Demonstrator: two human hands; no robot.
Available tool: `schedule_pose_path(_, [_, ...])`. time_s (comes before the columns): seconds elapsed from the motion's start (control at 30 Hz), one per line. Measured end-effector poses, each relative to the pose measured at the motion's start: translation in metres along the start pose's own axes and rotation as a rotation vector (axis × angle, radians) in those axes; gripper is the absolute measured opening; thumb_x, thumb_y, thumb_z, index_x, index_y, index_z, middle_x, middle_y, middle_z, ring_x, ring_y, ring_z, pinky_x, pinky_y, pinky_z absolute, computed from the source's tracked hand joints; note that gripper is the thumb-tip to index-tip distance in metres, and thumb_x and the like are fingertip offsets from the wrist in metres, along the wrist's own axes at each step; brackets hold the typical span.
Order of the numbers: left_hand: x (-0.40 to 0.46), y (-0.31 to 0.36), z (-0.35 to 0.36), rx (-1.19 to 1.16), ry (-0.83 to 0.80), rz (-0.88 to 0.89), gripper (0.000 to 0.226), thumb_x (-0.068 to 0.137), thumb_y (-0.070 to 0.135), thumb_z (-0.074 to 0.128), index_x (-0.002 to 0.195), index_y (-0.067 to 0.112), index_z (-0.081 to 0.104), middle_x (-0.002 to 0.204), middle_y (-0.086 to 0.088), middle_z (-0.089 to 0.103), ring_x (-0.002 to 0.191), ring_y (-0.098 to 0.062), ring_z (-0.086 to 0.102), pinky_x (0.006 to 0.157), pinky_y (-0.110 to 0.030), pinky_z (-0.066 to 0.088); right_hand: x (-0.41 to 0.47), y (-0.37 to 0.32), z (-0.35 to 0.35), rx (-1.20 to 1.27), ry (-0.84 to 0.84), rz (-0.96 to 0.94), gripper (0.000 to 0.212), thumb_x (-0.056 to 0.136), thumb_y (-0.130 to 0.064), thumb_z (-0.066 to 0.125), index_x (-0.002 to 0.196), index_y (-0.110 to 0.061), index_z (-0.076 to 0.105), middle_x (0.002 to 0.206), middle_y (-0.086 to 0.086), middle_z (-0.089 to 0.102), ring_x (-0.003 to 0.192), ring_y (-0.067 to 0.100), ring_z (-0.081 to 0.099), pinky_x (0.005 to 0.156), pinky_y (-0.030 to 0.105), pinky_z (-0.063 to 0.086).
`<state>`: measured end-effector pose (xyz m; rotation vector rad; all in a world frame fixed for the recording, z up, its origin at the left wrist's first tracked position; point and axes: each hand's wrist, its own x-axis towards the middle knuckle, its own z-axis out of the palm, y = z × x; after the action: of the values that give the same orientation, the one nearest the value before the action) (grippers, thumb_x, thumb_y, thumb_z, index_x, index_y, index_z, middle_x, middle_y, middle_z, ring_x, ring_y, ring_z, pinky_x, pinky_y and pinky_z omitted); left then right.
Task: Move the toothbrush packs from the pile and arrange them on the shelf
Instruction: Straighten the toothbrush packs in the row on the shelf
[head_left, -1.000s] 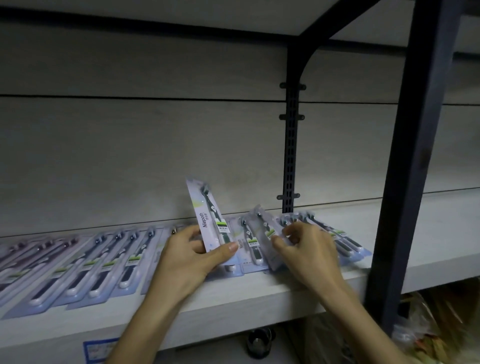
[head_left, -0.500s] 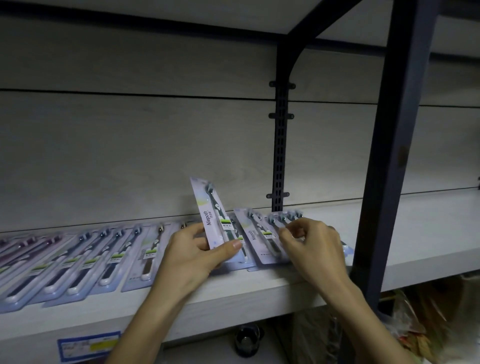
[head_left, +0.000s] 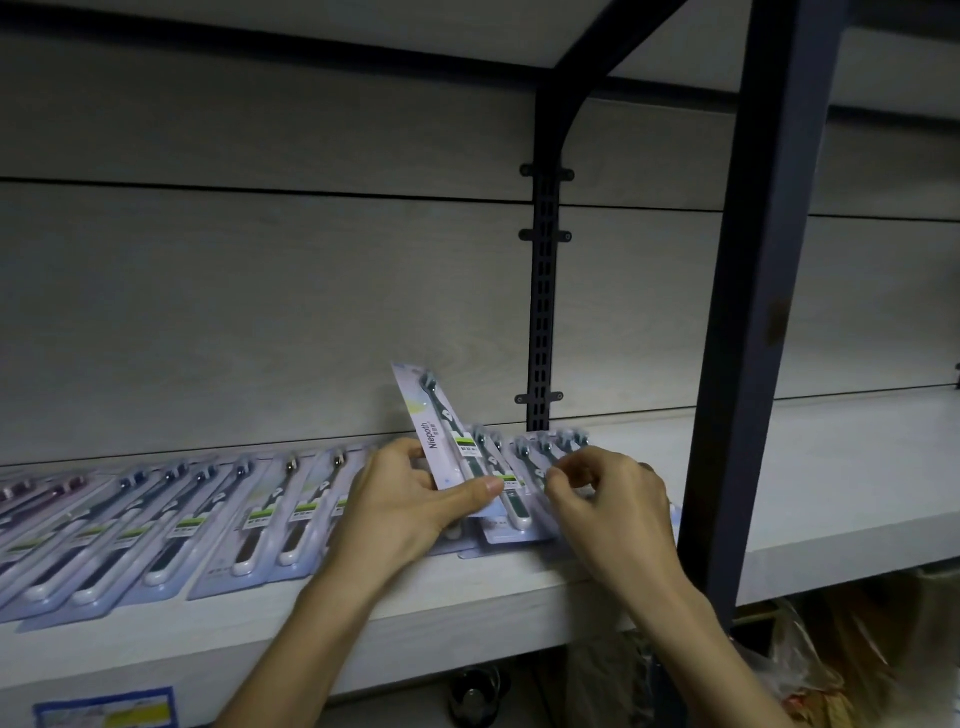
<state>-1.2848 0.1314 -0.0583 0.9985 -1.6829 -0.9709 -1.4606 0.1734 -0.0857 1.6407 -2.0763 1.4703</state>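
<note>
Left hand (head_left: 410, 506) is gripping one toothbrush pack (head_left: 441, 428), tilting it up off the shelf (head_left: 831, 467), thumb across its lower end. Right hand (head_left: 610, 499) is curling its fingers on the small pile (head_left: 524, 467) beside it. A row of packs (head_left: 208, 519) is lying flat to the left.

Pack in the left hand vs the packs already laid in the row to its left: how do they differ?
The held pack is raised off the shelf, tilted steeply up; the row packs lie flat on it. The left hand grips the held pack; no hand touches the row packs. The held pack stands alone; the row packs overlap side by side. Both are pale blue blister cards with one toothbrush, head end pointing to the back.
</note>
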Motion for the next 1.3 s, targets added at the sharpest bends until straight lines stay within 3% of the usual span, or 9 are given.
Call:
schedule_pose_path(0.13, [0.007,0.0,-0.002,0.224,0.004,0.008,0.025,0.064,0.036,0.085,0.076,0.023,0.067,0.063,0.008,0.072,0.061,-0.001,0.067,0.052,-0.012,0.047,0.006,0.002,0.003,-0.006,0.007,-0.024,0.014,0.085,-0.028,0.059,0.089,-0.023,0.072,0.085,-0.007,0.069,0.09,0.015,0.059,0.069,0.029,0.049])
schedule_pose_path(0.23, [0.013,-0.003,-0.004,0.328,0.002,-0.029,0.028,0.063,0.044,0.084,0.068,0.021,0.069,0.064,0.006,0.072,0.053,-0.003,0.063,0.05,-0.021,0.044,0.012,0.002,0.006,0.009,0.013,-0.034,0.013,0.084,-0.026,0.06,0.087,-0.024,0.072,0.083,-0.008,0.069,0.089,0.016,0.059,0.07,0.029,0.049])
schedule_pose_path(0.4, [0.017,-0.002,-0.004,0.506,-0.051,-0.077,0.039,0.063,0.059,0.076,0.076,0.022,0.071,0.065,0.007,0.07,0.058,-0.001,0.061,0.054,-0.019,0.045,0.018,-0.003,0.014,0.037,0.015,-0.056,0.012,0.083,-0.026,0.06,0.084,-0.024,0.072,0.081,-0.011,0.069,0.085,0.013,0.061,0.074,0.033,0.053])
schedule_pose_path(0.47, [0.018,-0.002,-0.004,0.625,-0.023,-0.079,0.05,0.063,0.066,0.07,0.08,0.019,0.07,0.067,0.005,0.065,0.06,-0.005,0.055,0.054,-0.021,0.041,0.019,-0.005,0.015,0.038,0.017,-0.071,0.012,0.083,-0.024,0.061,0.083,-0.023,0.073,0.08,-0.011,0.069,0.081,0.01,0.06,0.072,0.027,0.049])
schedule_pose_path(0.6, [0.02,-0.008,-0.005,0.718,-0.005,-0.107,0.075,0.06,0.076,0.063,0.113,0.022,0.062,0.102,0.002,0.063,0.093,-0.015,0.057,0.077,-0.029,0.048,0.021,-0.007,0.014,0.026,0.017,-0.092,0.012,0.084,-0.022,0.061,0.082,-0.021,0.073,0.074,-0.013,0.063,0.074,0.006,0.055,0.061,0.009,0.034])
schedule_pose_path(0.67, [0.02,-0.009,-0.006,0.702,-0.005,-0.091,0.077,0.059,0.076,0.062,0.116,0.025,0.06,0.102,0.005,0.06,0.095,-0.014,0.055,0.074,-0.028,0.045,0.022,-0.007,0.015,0.019,0.022,-0.096,0.011,0.084,-0.022,0.062,0.081,-0.021,0.072,0.072,-0.014,0.059,0.073,0.006,0.054,0.058,0.003,0.029])
schedule_pose_path(0.83, [0.014,-0.01,-0.009,0.733,-0.005,0.039,0.068,0.068,0.069,0.063,0.123,0.03,0.056,0.115,0.007,0.059,0.1,-0.011,0.053,0.081,-0.028,0.046,0.023,-0.008,0.018,0.004,0.007,-0.121,0.012,0.084,-0.025,0.06,0.085,-0.023,0.071,0.079,-0.01,0.065,0.084,0.013,0.058,0.069,0.026,0.046])
schedule_pose_path(1.0, [0.002,-0.011,-0.013,0.754,0.097,0.163,0.059,0.073,0.064,0.063,0.122,0.031,0.057,0.118,0.007,0.061,0.101,-0.009,0.054,0.084,-0.03,0.047,0.022,-0.011,0.014,-0.008,-0.017,-0.153,0.017,0.085,-0.029,0.057,0.094,-0.023,0.071,0.087,-0.006,0.068,0.086,0.013,0.06,0.072,0.035,0.054])
schedule_pose_path(1.3, [-0.04,-0.011,-0.034,0.852,0.323,0.159,0.042,0.081,0.054,0.061,0.116,0.032,0.06,0.107,0.01,0.06,0.099,-0.012,0.056,0.077,-0.028,0.045,0.013,-0.045,0.009,-0.143,-0.212,-0.433,0.031,0.089,-0.038,0.053,0.115,-0.024,0.062,0.11,0.002,0.065,0.104,0.026,0.055,0.08,0.034,0.044])
